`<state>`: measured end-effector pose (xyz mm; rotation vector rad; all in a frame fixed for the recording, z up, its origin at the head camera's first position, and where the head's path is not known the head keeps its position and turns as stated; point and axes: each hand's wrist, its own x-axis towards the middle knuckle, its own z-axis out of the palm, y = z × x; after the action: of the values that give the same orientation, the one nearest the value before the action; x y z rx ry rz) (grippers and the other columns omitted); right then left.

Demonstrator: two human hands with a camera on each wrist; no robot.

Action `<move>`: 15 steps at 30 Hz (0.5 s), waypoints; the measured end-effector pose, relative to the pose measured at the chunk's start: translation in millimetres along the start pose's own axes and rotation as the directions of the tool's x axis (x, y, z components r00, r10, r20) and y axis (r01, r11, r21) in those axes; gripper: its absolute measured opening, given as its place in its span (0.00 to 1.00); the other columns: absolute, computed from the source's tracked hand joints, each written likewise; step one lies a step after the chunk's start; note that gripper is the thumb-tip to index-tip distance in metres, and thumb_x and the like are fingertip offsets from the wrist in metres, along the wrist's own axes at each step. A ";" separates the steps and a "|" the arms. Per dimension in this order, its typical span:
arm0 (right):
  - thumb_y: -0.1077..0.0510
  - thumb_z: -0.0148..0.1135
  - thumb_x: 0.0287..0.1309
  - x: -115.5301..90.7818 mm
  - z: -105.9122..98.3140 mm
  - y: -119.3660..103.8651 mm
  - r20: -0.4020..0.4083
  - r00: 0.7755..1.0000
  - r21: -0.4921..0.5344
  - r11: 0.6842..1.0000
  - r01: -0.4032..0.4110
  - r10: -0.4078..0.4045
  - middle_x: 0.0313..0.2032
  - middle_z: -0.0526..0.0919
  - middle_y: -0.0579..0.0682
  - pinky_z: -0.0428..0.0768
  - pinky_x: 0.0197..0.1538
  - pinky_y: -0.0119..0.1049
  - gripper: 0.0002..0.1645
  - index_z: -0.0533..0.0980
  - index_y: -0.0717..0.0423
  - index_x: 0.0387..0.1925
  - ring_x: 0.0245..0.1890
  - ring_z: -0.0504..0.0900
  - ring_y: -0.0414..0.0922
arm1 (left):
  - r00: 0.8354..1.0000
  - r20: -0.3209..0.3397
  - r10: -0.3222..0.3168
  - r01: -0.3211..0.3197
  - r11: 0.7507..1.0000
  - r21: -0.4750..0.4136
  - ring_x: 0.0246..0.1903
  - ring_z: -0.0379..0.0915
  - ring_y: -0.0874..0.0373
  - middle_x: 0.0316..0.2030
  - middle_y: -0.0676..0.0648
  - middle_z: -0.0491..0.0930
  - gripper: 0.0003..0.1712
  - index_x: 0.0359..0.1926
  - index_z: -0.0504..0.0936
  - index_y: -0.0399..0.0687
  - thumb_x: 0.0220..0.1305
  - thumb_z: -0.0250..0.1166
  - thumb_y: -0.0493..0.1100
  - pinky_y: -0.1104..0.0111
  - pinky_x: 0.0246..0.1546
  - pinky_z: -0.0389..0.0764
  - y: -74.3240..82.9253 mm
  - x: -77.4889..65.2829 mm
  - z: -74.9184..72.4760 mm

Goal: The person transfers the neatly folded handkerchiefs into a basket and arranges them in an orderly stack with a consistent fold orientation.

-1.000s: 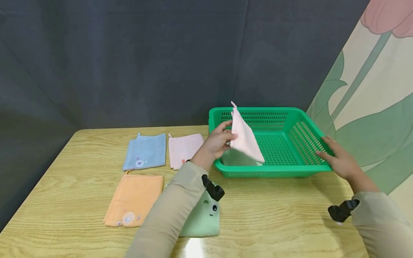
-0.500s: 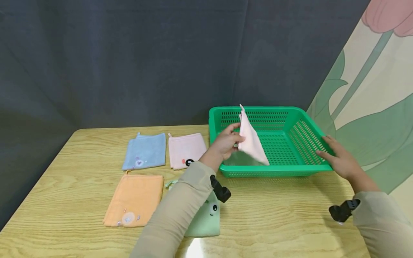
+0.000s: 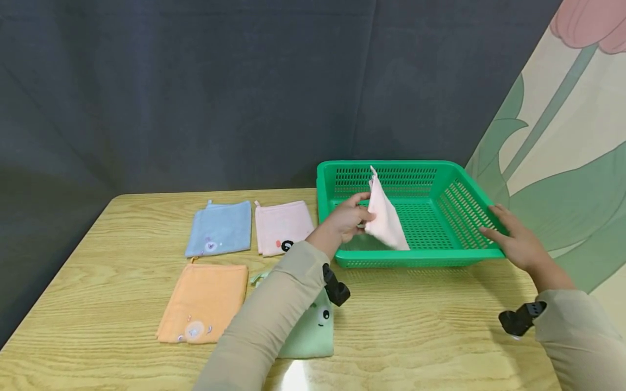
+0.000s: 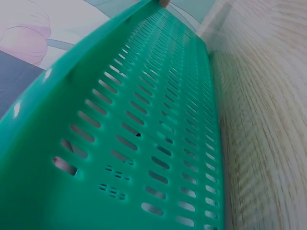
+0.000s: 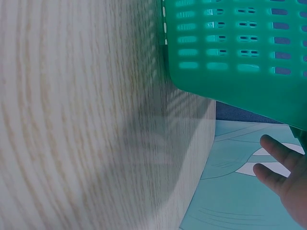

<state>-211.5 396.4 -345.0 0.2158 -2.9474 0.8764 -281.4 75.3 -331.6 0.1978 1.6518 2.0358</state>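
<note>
Left hand lower, cloth in pinch

We wear long sleeves of pale beige cloth: the left sleeve is plain and matt, with soft creases close to its end and a few wrinkles further back. Our right sleeve matches it in colour. Both stop short of the left hand and the right hand, which we leave bare. At the end of each sleeve we wear something black: the left device is angular and blocky, and the right device shows small dots on its upper part.
</note>
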 end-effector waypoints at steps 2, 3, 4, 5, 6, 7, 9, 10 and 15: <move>0.50 0.36 0.64 0.8 0.1 -0.2 0.004 1.000 0.002 1.000 0.000 0.000 0.63 0.29 0.63 0.36 0.48 0.68 0.37 0.35 0.63 0.64 0.58 0.29 0.66 | 1.000 0.000 -0.013 0.013 1.000 0.015 0.19 0.61 0.59 0.27 0.48 0.69 0.30 0.60 0.60 0.49 0.56 0.52 0.27 0.69 0.22 0.64 0.0 0.4 -0.5; 0.50 0.36 0.64 1.1 0.1 -0.1 0.006 1.000 0.002 1.000 0.001 -0.001 0.63 0.29 0.63 0.36 0.48 0.68 0.37 0.35 0.63 0.64 0.58 0.29 0.66 | 1.000 -0.002 -0.019 0.019 1.000 0.016 0.19 0.61 0.59 0.27 0.48 0.69 0.31 0.60 0.60 0.49 0.56 0.52 0.26 0.69 0.22 0.64 0.1 0.6 -0.6; 0.50 0.36 0.64 0.7 -0.1 0.2 0.005 1.000 0.001 1.000 0.001 -0.001 0.63 0.29 0.63 0.36 0.48 0.68 0.37 0.35 0.63 0.64 0.58 0.29 0.66 | 1.000 -0.002 -0.024 0.024 1.000 0.018 0.19 0.62 0.59 0.28 0.48 0.70 0.31 0.60 0.60 0.49 0.55 0.52 0.26 0.69 0.22 0.64 0.1 0.8 -0.1; 0.51 0.36 0.64 0.4 -0.3 0.6 0.003 1.000 0.002 1.000 0.003 -0.003 0.63 0.29 0.64 0.35 0.48 0.68 0.36 0.35 0.63 0.64 0.58 0.29 0.66 | 1.000 -0.002 -0.030 0.030 0.999 0.017 0.19 0.63 0.59 0.28 0.48 0.70 0.31 0.60 0.61 0.49 0.55 0.52 0.26 0.69 0.22 0.65 0.2 1.2 0.4; 0.51 0.36 0.64 0.3 -0.4 0.9 0.001 1.000 0.002 1.000 0.004 -0.004 0.63 0.29 0.64 0.35 0.48 0.68 0.36 0.35 0.63 0.64 0.58 0.29 0.66 | 0.999 0.000 -0.035 0.035 0.999 0.018 0.20 0.64 0.59 0.28 0.48 0.70 0.31 0.60 0.60 0.49 0.55 0.52 0.25 0.69 0.22 0.66 0.2 1.5 0.8; 0.51 0.36 0.64 0.2 -0.4 1.3 -0.001 1.000 0.001 1.000 0.005 -0.005 0.63 0.29 0.64 0.35 0.48 0.67 0.36 0.35 0.63 0.64 0.58 0.29 0.66 | 0.999 0.000 -0.041 0.041 0.999 0.024 0.20 0.64 0.58 0.28 0.48 0.70 0.32 0.60 0.60 0.49 0.55 0.52 0.25 0.69 0.22 0.66 0.2 2.0 0.8; 0.51 0.36 0.64 0.3 -0.1 2.1 -0.004 1.000 -0.001 1.000 0.007 -0.007 0.63 0.29 0.64 0.35 0.48 0.67 0.36 0.35 0.63 0.64 0.59 0.29 0.65 | 0.998 -0.002 -0.056 0.056 0.998 0.037 0.20 0.64 0.58 0.29 0.48 0.70 0.32 0.60 0.61 0.50 0.55 0.52 0.25 0.69 0.22 0.67 0.1 2.4 0.9; 0.51 0.36 0.64 0.4 0.2 2.4 -0.005 1.000 -0.003 1.000 0.006 -0.007 0.63 0.29 0.63 0.35 0.48 0.67 0.36 0.35 0.63 0.64 0.59 0.29 0.65 | 0.998 -0.001 -0.063 0.063 0.997 0.046 0.21 0.65 0.58 0.29 0.48 0.71 0.32 0.60 0.60 0.50 0.55 0.52 0.25 0.68 0.23 0.68 0.0 2.6 0.6; 0.51 0.37 0.64 1.2 1.4 3.8 -0.009 1.000 -0.013 1.000 0.009 -0.009 0.63 0.29 0.63 0.35 0.48 0.67 0.36 0.36 0.62 0.64 0.59 0.29 0.65 | 0.997 -0.001 -0.074 0.073 0.992 0.103 0.20 0.64 0.57 0.30 0.47 0.70 0.32 0.60 0.60 0.50 0.56 0.51 0.25 0.69 0.22 0.68 -1.6 3.8 -1.0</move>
<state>-213.3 398.7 -348.1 0.2232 -2.9407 0.8546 -284.7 76.4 -334.1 0.1722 1.7383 1.8976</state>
